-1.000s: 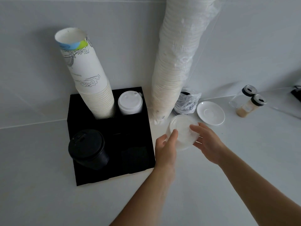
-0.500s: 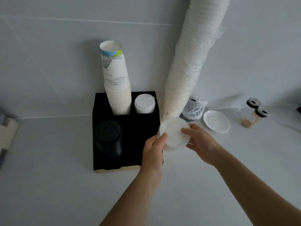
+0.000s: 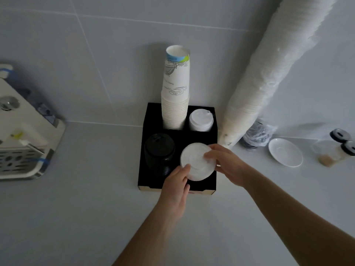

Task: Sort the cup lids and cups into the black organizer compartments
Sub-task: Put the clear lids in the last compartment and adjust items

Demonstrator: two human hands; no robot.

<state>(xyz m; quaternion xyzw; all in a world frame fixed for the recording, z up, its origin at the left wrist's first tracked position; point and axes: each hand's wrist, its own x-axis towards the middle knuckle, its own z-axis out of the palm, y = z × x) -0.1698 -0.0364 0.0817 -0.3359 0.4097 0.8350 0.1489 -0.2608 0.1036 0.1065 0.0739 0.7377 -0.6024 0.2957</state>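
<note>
A black organizer (image 3: 146,177) stands against the wall with four compartments. Its back left holds a tall stack of paper cups (image 3: 175,104), its back right a stack of white sip lids (image 3: 200,120), its front left a stack of black lids (image 3: 159,150). Over the front right compartment I hold a stack of white flat lids (image 3: 196,164) with both hands. My left hand (image 3: 175,187) grips its near edge, and my right hand (image 3: 226,164) grips its right side with fingers on top.
A long sleeve of white lids in plastic wrap (image 3: 269,73) leans on the wall right of the organizer. Behind it lies a bag of dark lids (image 3: 257,135). A white saucer (image 3: 285,152) and two shakers (image 3: 338,148) sit at the right; a white machine (image 3: 23,135) stands left.
Both hands have carried the white flat lids leftward from beside the long sleeve to above the organizer's front right compartment. The camera view has shifted, bringing the machine at the left into view.
</note>
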